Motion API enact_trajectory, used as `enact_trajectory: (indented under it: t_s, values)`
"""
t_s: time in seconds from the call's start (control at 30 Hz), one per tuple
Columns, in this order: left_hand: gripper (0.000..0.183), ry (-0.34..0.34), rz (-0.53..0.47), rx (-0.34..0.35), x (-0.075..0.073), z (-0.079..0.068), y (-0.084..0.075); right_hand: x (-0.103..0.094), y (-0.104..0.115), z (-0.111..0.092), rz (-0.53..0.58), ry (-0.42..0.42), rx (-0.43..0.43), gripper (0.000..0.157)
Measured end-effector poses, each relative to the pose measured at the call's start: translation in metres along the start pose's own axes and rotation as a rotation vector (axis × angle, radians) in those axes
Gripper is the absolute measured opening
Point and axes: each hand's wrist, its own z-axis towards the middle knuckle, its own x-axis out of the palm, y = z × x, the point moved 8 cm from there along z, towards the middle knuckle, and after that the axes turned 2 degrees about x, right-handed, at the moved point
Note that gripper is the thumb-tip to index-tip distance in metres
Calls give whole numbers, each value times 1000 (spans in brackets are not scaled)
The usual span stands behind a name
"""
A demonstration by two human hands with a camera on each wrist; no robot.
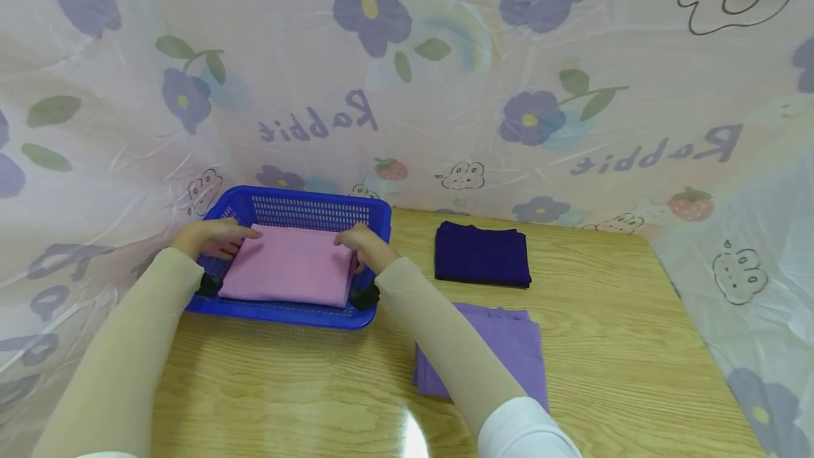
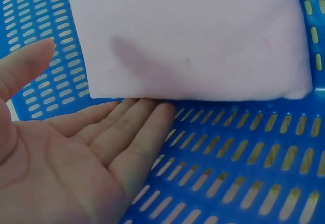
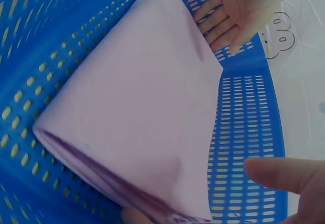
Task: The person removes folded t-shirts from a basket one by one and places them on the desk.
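Note:
A folded pink cloth lies flat inside a blue perforated basket. My left hand is inside the basket at the cloth's left side. In the left wrist view, its straight fingers reach the cloth's edge with the tips partly under it, while the thumb stands apart. At the cloth's right side is my right hand. The right wrist view shows its thumb raised clear of the cloth and a fingertip at the folded edge; its other fingers are mostly hidden.
A folded dark purple cloth lies on the wooden table right of the basket. Nearer, a folded lilac cloth sits partly behind my right forearm. A printed plastic sheet hangs behind and along the sides of the table.

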Motion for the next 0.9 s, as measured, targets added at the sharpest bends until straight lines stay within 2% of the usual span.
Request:
enact_trajectory:
  t_s: [0.2,0.43,0.63,0.9]
  values:
    - [96,-5,-46,-3,0,3,3,0,-3,1,16,29,31,62]
    - [79,-55,71,-32,2,-6,-2,0,-3,2,-32,36,-1,71]
    - [77,-67,88,-47,4,-6,-2,0,-3,1,-65,54,-11,72]
    - [82,-46,1,-66,8,-3,7,4,-8,3,4,87,4,70]
